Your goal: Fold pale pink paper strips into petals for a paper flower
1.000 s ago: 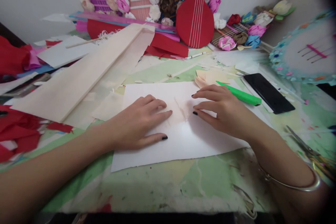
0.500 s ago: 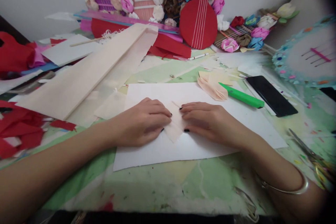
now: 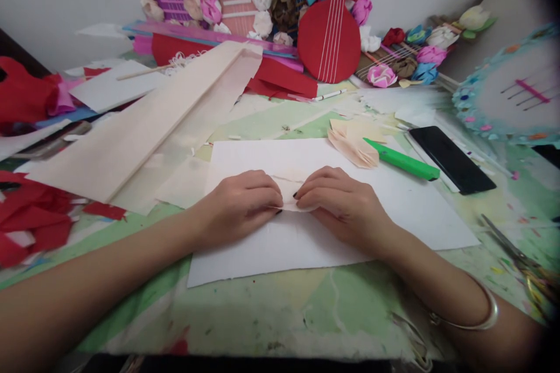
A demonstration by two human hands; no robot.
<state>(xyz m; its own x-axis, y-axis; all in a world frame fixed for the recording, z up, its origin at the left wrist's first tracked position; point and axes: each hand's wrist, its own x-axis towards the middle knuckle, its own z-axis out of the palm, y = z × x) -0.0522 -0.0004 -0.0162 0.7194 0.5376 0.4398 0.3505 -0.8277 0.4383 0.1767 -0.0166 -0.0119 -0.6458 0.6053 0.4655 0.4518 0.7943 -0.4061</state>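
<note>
The left hand [image 3: 242,205] and right hand [image 3: 350,207] pinch 1 pale paper piece [image 3: 289,200] between fingers, which hide its ends. The white sheet [image 3: 271,256] lies bare toward its near edge.

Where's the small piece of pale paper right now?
In the head view, the small piece of pale paper is near the centre, between the left hand and right hand, over the white sheet.

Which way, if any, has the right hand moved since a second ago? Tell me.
Yes: judged against the green object lying by the phone, the right hand has moved left and closer to the wearer.
</note>
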